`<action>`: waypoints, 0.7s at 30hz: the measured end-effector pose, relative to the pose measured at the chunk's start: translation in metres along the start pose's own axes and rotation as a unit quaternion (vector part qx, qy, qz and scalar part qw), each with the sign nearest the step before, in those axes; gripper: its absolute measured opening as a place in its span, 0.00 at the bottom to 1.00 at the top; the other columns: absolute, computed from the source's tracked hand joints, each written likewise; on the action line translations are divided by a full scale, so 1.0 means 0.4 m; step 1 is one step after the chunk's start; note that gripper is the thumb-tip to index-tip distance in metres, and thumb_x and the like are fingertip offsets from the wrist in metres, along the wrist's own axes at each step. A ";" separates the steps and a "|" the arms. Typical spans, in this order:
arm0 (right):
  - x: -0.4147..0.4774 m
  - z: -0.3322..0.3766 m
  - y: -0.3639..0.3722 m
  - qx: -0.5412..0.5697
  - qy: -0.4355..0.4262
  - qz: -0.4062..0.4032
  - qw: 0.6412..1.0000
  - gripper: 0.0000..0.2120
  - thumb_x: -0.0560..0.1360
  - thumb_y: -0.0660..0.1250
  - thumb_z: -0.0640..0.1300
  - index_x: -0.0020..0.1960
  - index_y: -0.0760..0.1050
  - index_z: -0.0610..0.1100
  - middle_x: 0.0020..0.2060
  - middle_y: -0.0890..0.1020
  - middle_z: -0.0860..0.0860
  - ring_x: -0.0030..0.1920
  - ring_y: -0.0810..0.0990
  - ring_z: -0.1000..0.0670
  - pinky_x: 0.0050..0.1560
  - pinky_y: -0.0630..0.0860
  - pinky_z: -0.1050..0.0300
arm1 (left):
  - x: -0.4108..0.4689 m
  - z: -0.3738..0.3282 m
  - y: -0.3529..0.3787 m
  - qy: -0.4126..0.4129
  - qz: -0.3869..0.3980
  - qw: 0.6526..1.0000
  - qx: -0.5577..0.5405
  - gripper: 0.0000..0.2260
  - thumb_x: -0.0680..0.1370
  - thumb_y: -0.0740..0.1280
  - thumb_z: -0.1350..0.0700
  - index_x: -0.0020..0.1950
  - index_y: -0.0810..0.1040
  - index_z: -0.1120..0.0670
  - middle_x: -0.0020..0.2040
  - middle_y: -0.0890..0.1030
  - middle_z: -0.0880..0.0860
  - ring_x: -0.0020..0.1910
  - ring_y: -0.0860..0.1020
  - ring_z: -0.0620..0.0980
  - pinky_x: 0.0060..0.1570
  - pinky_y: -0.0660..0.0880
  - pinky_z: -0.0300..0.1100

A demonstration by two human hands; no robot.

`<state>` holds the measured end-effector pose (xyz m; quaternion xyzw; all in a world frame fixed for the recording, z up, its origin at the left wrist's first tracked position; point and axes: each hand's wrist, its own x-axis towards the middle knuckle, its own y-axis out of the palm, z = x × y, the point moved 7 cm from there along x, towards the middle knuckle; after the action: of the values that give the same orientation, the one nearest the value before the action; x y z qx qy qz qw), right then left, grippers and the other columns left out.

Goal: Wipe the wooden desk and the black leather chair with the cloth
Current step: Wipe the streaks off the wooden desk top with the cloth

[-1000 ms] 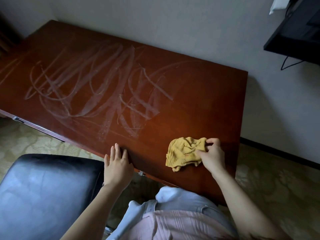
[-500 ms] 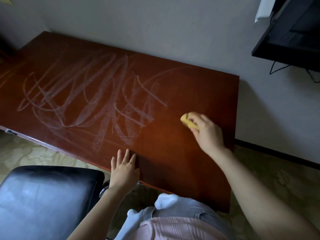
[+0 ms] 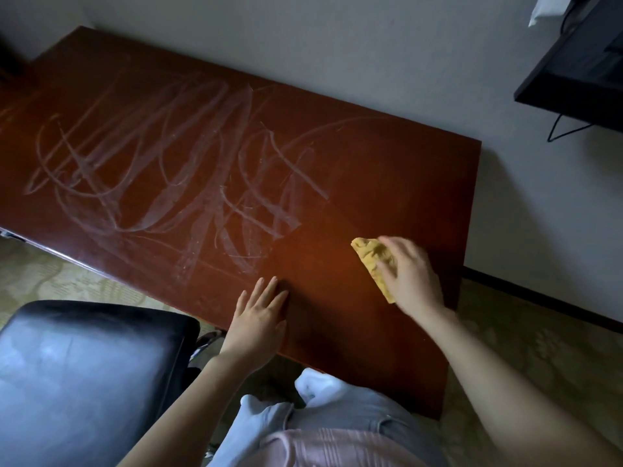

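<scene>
nearest the camera, bottom centre: pale pink ribbed garment (image 3: 320, 449) and grey denim trousers (image 3: 354, 412), with two white rounded fabric shapes (image 3: 320, 385) just beyond, at the near edge of the desk. lower left: glossy black leather chair seat (image 3: 84, 382), beside the legs and near the desk's front edge, apart from both hands. next outward: left hand (image 3: 258, 326), palm down on the front edge of the reddish-brown polished wooden desk (image 3: 387, 170), fingers straight and flat against the wood, holding nothing. to its right and slightly farther in: right hand (image 3: 411, 278), fingers bent over a crumpled mustard-yellow cloth (image 3: 367, 254) and gripping it, pressed down on the desktop near the right end; cloth showing beyond the fingertips and along the thumb side, fingertips slightly blurred. farther across the desktop, left of the cloth: wide tangle of whitish looping smear marks (image 3: 168, 170) over the middle and left of the surface. right of the desk: pale patterned carpet (image 3: 539, 358) and dark skirting board (image 3: 539, 298). farthest: plain grey-white wall (image 3: 337, 45) behind the desk, and at upper right a black flat screen (image 3: 580, 62) with a thin black cable (image 3: 566, 129) hanging beneath.
</scene>
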<state>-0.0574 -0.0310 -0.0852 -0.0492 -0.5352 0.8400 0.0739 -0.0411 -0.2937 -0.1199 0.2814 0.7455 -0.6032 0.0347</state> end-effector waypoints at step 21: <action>0.419 0.018 0.110 -0.145 0.004 0.164 0.976 0.23 0.82 0.52 0.43 0.75 0.55 0.56 0.76 0.55 0.50 0.75 0.51 0.43 0.72 0.59 0.43 | 0.058 -0.052 -0.038 0.035 0.137 0.988 0.063 0.28 0.83 0.54 0.50 0.79 0.43 0.49 0.79 0.46 0.48 0.78 0.45 0.48 0.75 0.46 0.52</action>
<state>-0.2267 -0.0261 -0.1225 -0.1502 -0.6355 0.7541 -0.0706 -0.0615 -0.2677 -0.1099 0.4035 0.6615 -0.6279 0.0729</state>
